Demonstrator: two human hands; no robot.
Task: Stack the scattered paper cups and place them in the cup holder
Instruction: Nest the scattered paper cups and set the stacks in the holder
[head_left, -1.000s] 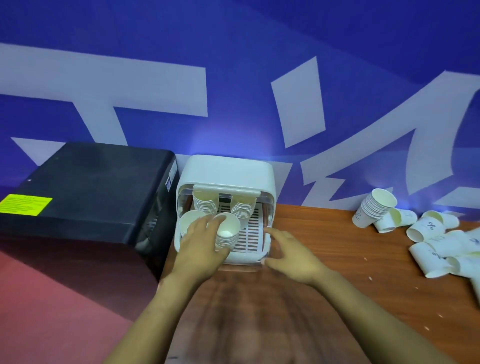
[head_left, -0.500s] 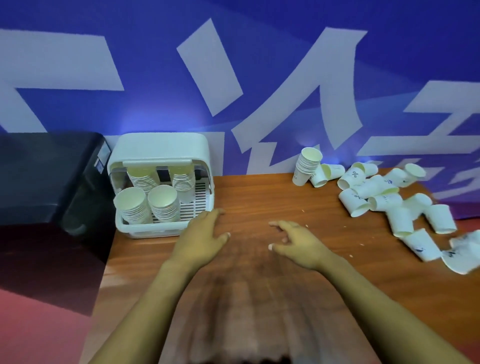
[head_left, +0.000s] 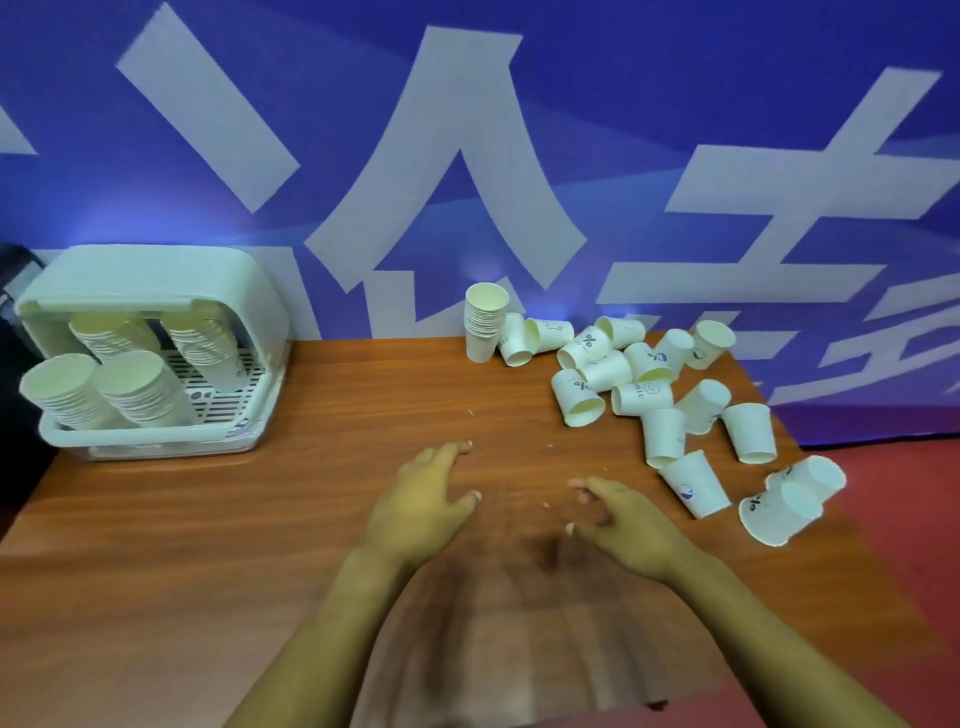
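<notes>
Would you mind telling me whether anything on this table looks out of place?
Yes: loose cups lie tipped over in a jumble at the table's far right; only one stack there stands upright.

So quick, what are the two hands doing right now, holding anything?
Left hand: open, empty, over the table.
Right hand: open, fingers loosely curled, empty, nearest the scattered cups.

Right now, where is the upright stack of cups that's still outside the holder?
The upright stack stands at the table's far edge against the blue wall, at the left end of the scattered cups, well right of the cup holder.
</notes>
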